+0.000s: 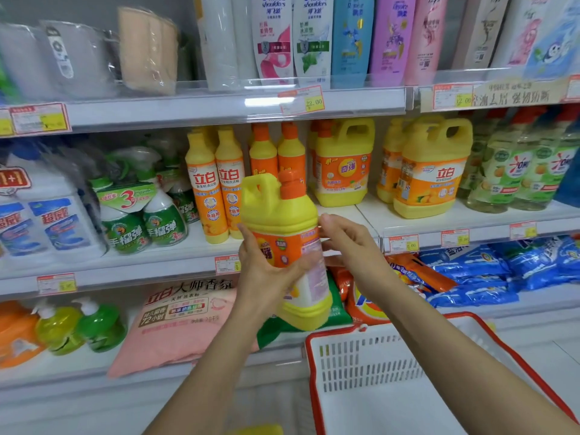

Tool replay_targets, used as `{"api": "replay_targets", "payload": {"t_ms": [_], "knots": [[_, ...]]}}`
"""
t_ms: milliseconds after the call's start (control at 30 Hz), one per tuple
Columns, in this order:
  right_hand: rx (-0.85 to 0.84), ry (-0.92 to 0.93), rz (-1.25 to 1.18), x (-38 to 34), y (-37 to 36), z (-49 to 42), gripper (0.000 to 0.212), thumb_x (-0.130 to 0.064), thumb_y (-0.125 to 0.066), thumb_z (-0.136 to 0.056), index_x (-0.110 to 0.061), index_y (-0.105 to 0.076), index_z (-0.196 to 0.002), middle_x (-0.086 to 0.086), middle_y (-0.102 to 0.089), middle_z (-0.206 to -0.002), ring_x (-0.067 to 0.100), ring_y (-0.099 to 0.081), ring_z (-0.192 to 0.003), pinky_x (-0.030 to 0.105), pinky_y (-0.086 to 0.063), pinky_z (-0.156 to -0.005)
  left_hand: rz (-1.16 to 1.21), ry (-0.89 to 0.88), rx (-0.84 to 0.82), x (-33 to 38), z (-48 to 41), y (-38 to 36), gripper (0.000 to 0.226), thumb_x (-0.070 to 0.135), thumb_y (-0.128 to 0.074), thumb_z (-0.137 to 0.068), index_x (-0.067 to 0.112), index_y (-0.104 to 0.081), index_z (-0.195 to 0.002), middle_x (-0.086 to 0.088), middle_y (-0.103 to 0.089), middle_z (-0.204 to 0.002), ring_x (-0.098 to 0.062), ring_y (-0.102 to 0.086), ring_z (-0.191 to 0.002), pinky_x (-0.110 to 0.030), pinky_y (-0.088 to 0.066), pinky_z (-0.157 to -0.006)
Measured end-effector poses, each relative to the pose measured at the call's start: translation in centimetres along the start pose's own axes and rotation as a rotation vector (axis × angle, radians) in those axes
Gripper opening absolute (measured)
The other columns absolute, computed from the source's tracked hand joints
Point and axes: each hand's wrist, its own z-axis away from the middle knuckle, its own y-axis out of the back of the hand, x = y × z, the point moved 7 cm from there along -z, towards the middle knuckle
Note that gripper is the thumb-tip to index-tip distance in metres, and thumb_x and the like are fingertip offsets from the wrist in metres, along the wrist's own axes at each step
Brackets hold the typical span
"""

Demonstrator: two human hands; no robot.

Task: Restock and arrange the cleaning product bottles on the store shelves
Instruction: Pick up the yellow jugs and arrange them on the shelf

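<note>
Stocked shelves [188,112]; left hand [263,279] around yellow jug [281,215], right hand [351,246] against it.

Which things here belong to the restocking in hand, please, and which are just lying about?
In the job: yellow jug, gripped by the left hand, touched by the right hand; matching jugs on the middle shelf; red-rimmed basket.
Lying about: shampoo bottles; pink bag; blue bags; green spray bottles.

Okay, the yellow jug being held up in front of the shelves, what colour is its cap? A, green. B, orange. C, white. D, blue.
B: the yellow jug that the left hand grips is topped by an orange cap.
</note>
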Motion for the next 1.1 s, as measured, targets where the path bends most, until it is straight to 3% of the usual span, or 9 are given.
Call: {"api": "replay_targets", "payload": {"t_ms": [133,200,267,400,567,667,800,900,1100], "knots": [[-0.021,0.029,-0.037,1.7,0.1,-0.9,0.038,-0.039,-0.057,-0.095,-0.012,-0.059,-0.121,0.008,-0.071,-0.112,0.021,-0.067,-0.104,0.039,-0.054,-0.09,0.201,-0.057,-0.116,1.0,0.3,0.2,0.118,0.05,-0.088,-0.048,0.039,-0.03,-0.149,0.013,-0.063,-0.125,-0.003,-0.063,-0.11,-0.031,-0.057,-0.09],[-0.083,-0.049,-0.093,3.1,-0.8,-1.4,0.072,-0.061,-0.064,-0.081,-0.028,-0.044,-0.141,0.007,-0.064,-0.13,0.028,-0.062,-0.12,0.051,-0.049,-0.101,0.273,-0.036,-0.219,1.4,0.8,-0.6,0.108,0.049,-0.085,-0.048,0.033,-0.04,-0.145,0.007,-0.067,-0.122,-0.009,-0.064,-0.111,-0.031,-0.057,-0.089],[-0.171,-0.162,-0.179,4.4,-1.8,-1.2,0.108,-0.079,-0.067,-0.066,-0.022,-0.032,-0.151,0.015,-0.057,-0.139,0.034,-0.058,-0.125,0.053,-0.049,-0.102,0.277,-0.017,-0.307,1.5,1.4,-1.2,0.095,0.053,-0.083,-0.049,0.026,-0.053,-0.136,0.0,-0.068,-0.123,-0.016,-0.064,-0.113,-0.036,-0.054,-0.095],[-0.096,-0.197,-0.194,5.8,-0.8,-0.8,0.126,-0.087,-0.073,-0.044,-0.025,-0.033,-0.146,0.013,-0.062,-0.132,0.028,-0.065,-0.116,0.05,-0.052,-0.099,0.152,-0.061,-0.281,1.4,1.1,-0.2,0.054,0.056,-0.074,-0.062,0.029,-0.071,-0.109,0.004,-0.072,-0.114,-0.012,-0.067,-0.107,-0.036,-0.053,-0.094],[0.138,-0.037,-0.044,4.4,0.9,-0.9,0.108,-0.059,-0.089,-0.05,-0.04,-0.027,-0.136,-0.002,-0.057,-0.132,0.002,-0.066,-0.103,0.018,-0.056,-0.075,0.207,-0.045,-0.214,1.3,0.9,-0.1,0.051,0.045,-0.076,-0.073,0.016,-0.067,-0.115,0.004,-0.075,-0.103,-0.011,-0.07,-0.096,-0.02,-0.053,-0.076],[0.119,0.026,0.103,4.3,-0.1,-0.6,0.102,-0.052,-0.087,-0.063,-0.042,-0.018,-0.137,-0.003,-0.047,-0.138,0.007,-0.055,-0.12,0.026,-0.054,-0.09,0.201,-0.008,-0.11,0.5,0.7,0.5,0.066,0.057,-0.083,-0.064,0.021,-0.063,-0.116,0.005,-0.074,-0.107,-0.011,-0.07,-0.098,-0.026,-0.057,-0.079],[0.014,-0.088,0.006,4.0,-0.9,-0.6,0.054,-0.048,-0.057,-0.09,-0.036,-0.035,-0.137,0.0,-0.06,-0.124,0.013,-0.064,-0.11,0.022,-0.057,-0.079,0.264,0.012,-0.023,-1.3,0.8,3.3,0.056,0.037,-0.077,-0.066,0.011,-0.065,-0.115,-0.004,-0.075,-0.103,-0.014,-0.073,-0.09,-0.022,-0.056,-0.068],[-0.016,0.045,0.145,2.3,-1.5,-2.0,0.061,-0.061,-0.052,-0.088,-0.033,-0.042,-0.141,-0.01,-0.052,-0.14,0.006,-0.05,-0.129,0.025,-0.047,-0.1,0.207,-0.006,-0.052,-3.0,1.5,5.5,0.054,0.038,-0.086,-0.067,0.014,-0.066,-0.111,-0.002,-0.076,-0.1,-0.013,-0.072,-0.089,-0.021,-0.056,-0.068],[-0.328,-0.038,0.503,5.6,-7.2,-3.4,0.029,-0.036,-0.077,-0.083,-0.013,-0.071,-0.1,-0.001,-0.072,-0.098,0.01,-0.068,-0.091,0.039,-0.058,-0.081,0.126,0.047,-0.147,-9.3,3.3,8.6,0.072,0.048,-0.085,-0.059,0.018,-0.062,-0.12,-0.004,-0.072,-0.113,-0.02,-0.07,-0.103,-0.036,-0.058,-0.082]]}}
